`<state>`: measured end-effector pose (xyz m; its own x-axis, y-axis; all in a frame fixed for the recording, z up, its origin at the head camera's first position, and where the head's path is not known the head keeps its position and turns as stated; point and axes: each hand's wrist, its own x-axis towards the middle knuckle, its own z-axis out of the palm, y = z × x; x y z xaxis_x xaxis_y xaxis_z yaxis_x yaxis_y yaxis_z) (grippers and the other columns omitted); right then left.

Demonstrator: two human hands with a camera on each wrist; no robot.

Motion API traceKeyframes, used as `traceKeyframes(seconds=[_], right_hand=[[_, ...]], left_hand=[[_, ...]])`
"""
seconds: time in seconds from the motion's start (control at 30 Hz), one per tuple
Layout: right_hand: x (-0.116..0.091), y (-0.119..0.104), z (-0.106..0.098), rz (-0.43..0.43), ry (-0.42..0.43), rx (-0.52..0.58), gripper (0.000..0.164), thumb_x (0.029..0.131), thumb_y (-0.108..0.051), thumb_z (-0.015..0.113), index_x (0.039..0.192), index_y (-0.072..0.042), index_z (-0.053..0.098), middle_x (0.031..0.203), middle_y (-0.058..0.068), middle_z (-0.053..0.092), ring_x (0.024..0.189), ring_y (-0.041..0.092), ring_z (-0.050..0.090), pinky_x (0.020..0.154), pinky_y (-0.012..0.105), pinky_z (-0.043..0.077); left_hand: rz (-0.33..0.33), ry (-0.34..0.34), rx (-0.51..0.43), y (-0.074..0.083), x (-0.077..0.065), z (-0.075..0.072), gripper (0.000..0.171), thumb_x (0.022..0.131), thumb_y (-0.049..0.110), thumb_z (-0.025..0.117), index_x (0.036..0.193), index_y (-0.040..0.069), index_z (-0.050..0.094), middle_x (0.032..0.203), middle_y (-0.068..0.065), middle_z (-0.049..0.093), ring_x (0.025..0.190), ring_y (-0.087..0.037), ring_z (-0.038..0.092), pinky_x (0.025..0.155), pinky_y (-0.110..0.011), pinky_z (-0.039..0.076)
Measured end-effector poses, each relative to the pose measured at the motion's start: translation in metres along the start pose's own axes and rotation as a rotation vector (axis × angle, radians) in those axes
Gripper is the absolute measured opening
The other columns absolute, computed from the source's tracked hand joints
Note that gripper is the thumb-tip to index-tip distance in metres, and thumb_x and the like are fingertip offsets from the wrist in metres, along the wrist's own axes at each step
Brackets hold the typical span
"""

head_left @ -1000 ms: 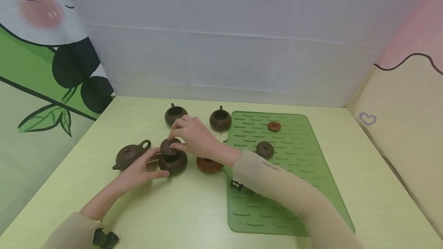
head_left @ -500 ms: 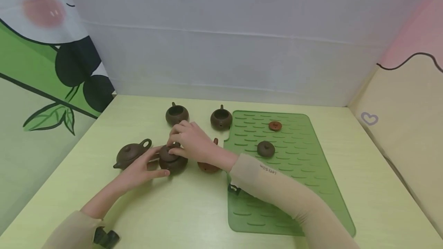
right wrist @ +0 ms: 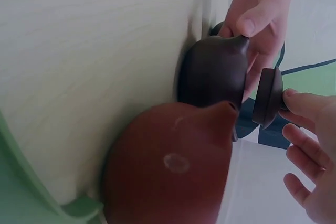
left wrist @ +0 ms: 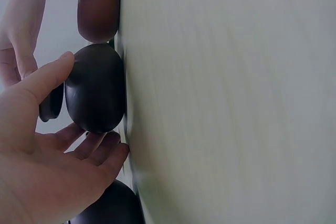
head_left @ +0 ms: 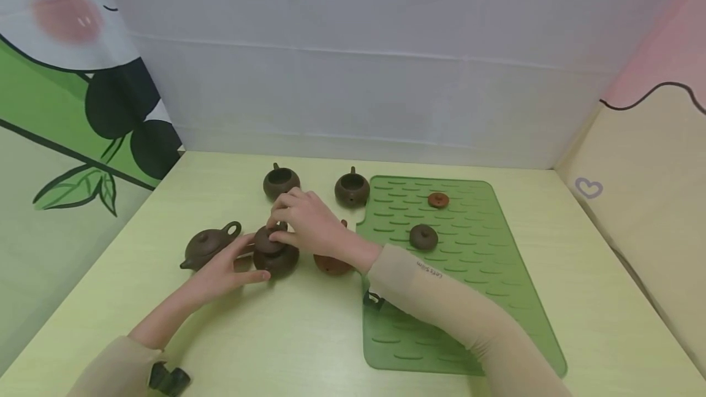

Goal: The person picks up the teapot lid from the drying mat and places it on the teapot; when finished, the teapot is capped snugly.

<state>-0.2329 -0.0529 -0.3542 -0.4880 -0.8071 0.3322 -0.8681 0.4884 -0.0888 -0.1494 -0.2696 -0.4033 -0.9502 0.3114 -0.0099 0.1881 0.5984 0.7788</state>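
A dark brown teapot [head_left: 281, 264] stands on the table, and my left hand [head_left: 223, 271] holds its body between thumb and curled fingers. Over its mouth my right hand [head_left: 311, 222] pinches a dark lid [head_left: 266, 241] by the knob. In the right wrist view a gap shows between the lid [right wrist: 268, 98] and the teapot [right wrist: 210, 72]. A reddish-brown teapot [head_left: 331, 264] is just right of the held one, partly hidden by my right wrist. To the left, close to my left fingers, sits a dark teapot with its lid on [head_left: 204, 246].
Two dark teapots without lids, a left one [head_left: 279, 185] and a right one [head_left: 352, 191], stand farther back. On the right a green mat [head_left: 469, 274] bears a dark lid [head_left: 423, 237] and a small reddish lid [head_left: 438, 200]. A pale wall [head_left: 353, 78] rises behind the table.
My right hand first brought the lid down onto the teapot's mouth, then raised it slightly. The left hand keeps its place around the teapot.
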Motion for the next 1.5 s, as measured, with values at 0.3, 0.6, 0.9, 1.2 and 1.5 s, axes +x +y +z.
traceKeyframes(seconds=[0.3, 0.6, 0.9, 1.2, 1.5], right_hand=[[-0.012, 0.017, -0.013, 0.026, 0.079, 0.039, 0.018, 0.091, -0.039, 0.070, 0.101, -0.025, 0.075, 0.113, -0.006, 0.067, 0.107, 0.015, 0.056, 0.087, 0.031, 0.048], [-0.043, 0.042, -0.034, 0.065, 0.196, 0.087, 0.014, 0.089, -0.031, 0.074, 0.099, -0.021, 0.077, 0.107, -0.004, 0.068, 0.102, 0.017, 0.056, 0.086, 0.035, 0.046], [-0.095, 0.070, -0.056, 0.069, 0.340, 0.139, 0.016, 0.083, -0.022, 0.080, 0.096, -0.014, 0.078, 0.101, 0.004, 0.070, 0.098, 0.022, 0.058, 0.088, 0.042, 0.047], [-0.160, 0.085, -0.067, 0.060, 0.413, 0.088, 0.019, 0.075, -0.015, 0.085, 0.091, -0.012, 0.077, 0.095, 0.004, 0.071, 0.093, 0.022, 0.060, 0.081, 0.041, 0.049], [-0.220, 0.089, -0.060, 0.148, 0.294, 0.012, 0.021, 0.073, -0.016, 0.085, 0.092, -0.016, 0.077, 0.096, -0.001, 0.069, 0.092, 0.017, 0.055, 0.080, 0.039, 0.044]], left_hand=[[0.009, 0.014, 0.020, -0.001, 0.001, 0.001, 0.076, 0.088, 0.026, 0.075, 0.149, 0.003, 0.036, 0.151, -0.024, 0.042, 0.134, -0.047, 0.048, 0.107, -0.058, 0.044], [0.007, 0.021, 0.003, -0.003, 0.001, 0.003, 0.077, 0.088, 0.023, 0.075, 0.150, 0.001, 0.035, 0.150, -0.025, 0.043, 0.133, -0.049, 0.048, 0.107, -0.059, 0.044], [0.008, 0.030, 0.016, -0.003, 0.002, 0.003, 0.077, 0.088, 0.023, 0.076, 0.149, 0.000, 0.035, 0.149, -0.026, 0.043, 0.132, -0.050, 0.049, 0.106, -0.060, 0.044], [-0.014, 0.029, 0.013, -0.003, 0.001, 0.003, 0.078, 0.087, 0.024, 0.076, 0.150, 0.002, 0.035, 0.150, -0.025, 0.043, 0.132, -0.050, 0.048, 0.106, -0.060, 0.045], [-0.032, 0.016, 0.004, -0.007, 0.004, 0.004, 0.079, 0.088, 0.028, 0.075, 0.151, 0.004, 0.035, 0.151, -0.023, 0.042, 0.134, -0.048, 0.047, 0.107, -0.057, 0.045]])
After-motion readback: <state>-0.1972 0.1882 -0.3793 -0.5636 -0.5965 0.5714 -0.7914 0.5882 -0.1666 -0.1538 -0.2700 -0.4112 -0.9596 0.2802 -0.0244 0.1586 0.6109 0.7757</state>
